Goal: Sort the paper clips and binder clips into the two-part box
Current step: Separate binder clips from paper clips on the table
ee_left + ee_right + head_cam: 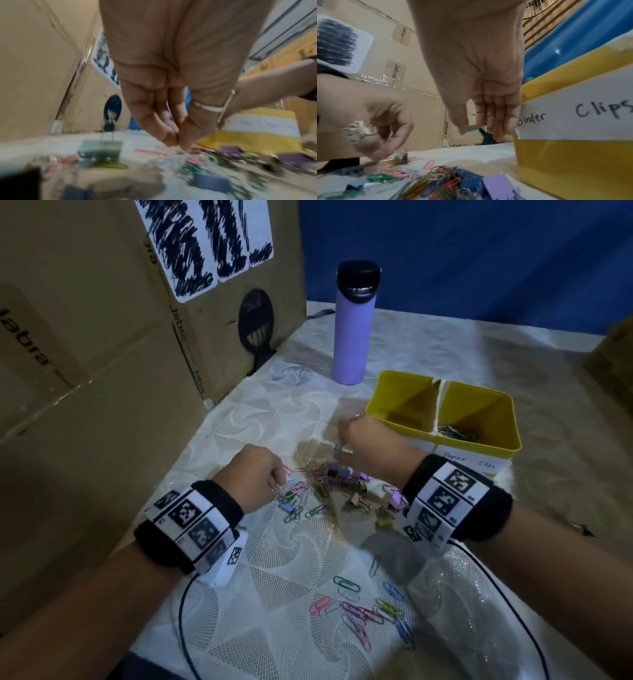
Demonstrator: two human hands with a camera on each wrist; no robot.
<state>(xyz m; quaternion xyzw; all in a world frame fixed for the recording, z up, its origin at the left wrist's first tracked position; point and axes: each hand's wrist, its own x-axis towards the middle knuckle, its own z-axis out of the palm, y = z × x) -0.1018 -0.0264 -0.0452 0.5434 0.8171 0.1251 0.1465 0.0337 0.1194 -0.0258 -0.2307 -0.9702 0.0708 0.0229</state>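
Note:
The yellow two-part box (404, 376) stands at the right; its right half, labelled paper clips, holds several paper clips (457, 433), and its left half, labelled binder clips (573, 115), looks bare. A mixed pile of coloured paper clips and binder clips (329, 479) lies between my hands. My left hand (270, 477) is curled at the pile's left edge, its fingertips (171, 139) pinched together on what looks like a paper clip, mostly hidden. My right hand (356, 446) hovers above the pile beside the box, its fingers (496, 121) straight and pointing down, nothing held.
More paper clips (363, 611) lie scattered near the front edge. A purple bottle (354, 337) stands behind the box. Cardboard boxes (102, 371) wall off the left, with a black fan-shaped object (256, 320) against them. Black cables (183, 621) trail from both wrists.

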